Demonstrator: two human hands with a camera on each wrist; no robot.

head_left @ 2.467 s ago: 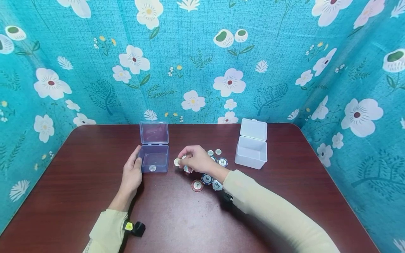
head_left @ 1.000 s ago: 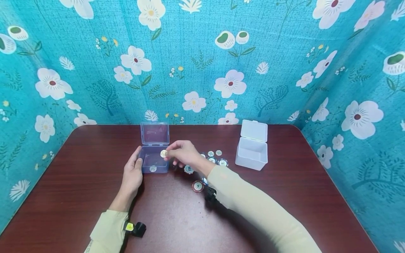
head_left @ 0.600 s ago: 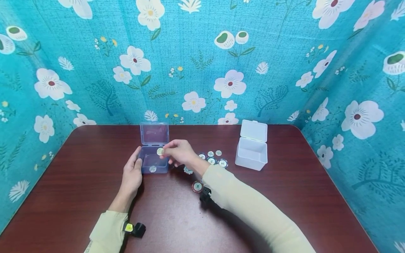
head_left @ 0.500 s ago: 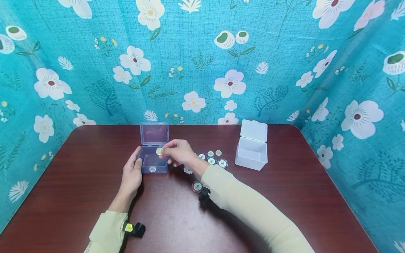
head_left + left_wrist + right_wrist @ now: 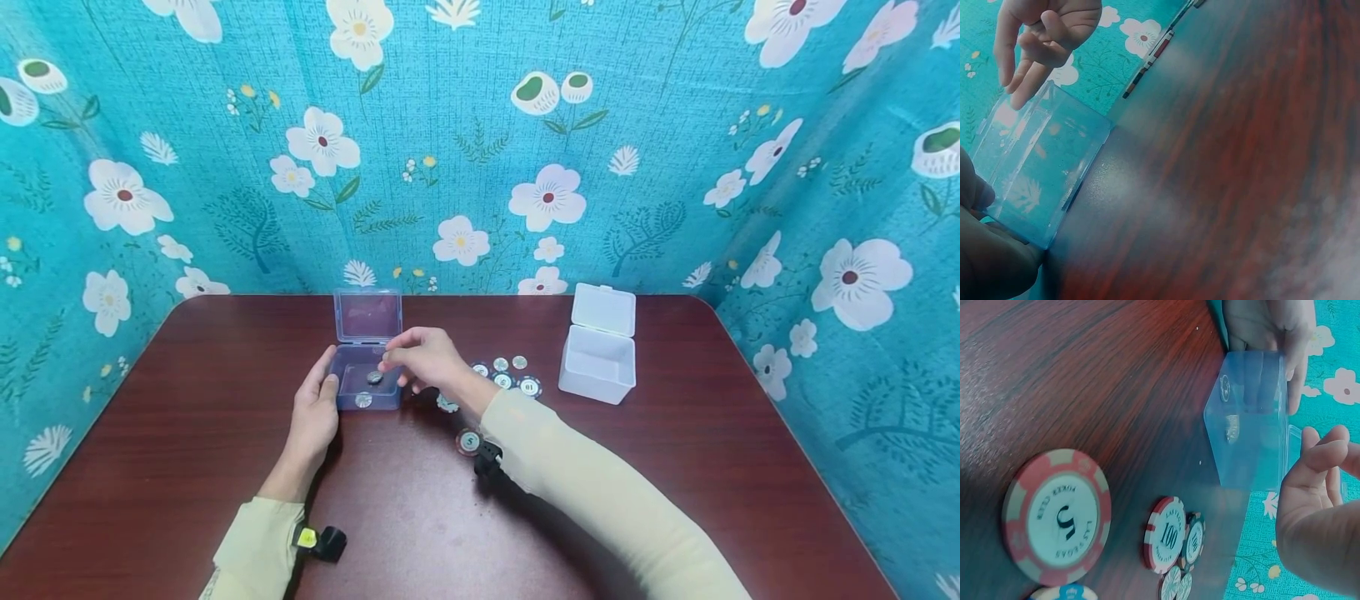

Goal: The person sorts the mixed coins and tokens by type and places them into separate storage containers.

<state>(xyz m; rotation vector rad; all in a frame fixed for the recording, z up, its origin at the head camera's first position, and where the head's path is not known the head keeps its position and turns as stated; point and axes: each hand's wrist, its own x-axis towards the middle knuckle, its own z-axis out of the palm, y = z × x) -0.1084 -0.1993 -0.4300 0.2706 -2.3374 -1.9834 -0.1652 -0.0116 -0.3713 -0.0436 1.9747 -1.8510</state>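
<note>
A red chip [image 5: 469, 442] lies nearest me on the surface [image 5: 420, 517]. My left hand [image 5: 313, 408] pinches the side of the clear box [image 5: 390, 402], I think so it won't slip. One silver coin [image 5: 363, 400] is near its front; another coin [image 5: 374, 377] is deeper in, maybe falling. My right hand [image 5: 427, 358] is just above, fingers [image 5: 1319, 456] a bit bent, holding nothing. Away right, the white box [image 5: 596, 382] stands open, I guess for easy reaching.

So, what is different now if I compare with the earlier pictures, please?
The right hand moved leftward from the table to the clear box and let go of a coin, now within the box below the fingertips; whether it has landed, I cannot tell. The left hand stayed at the box's left side, and the white box stayed open.
</note>
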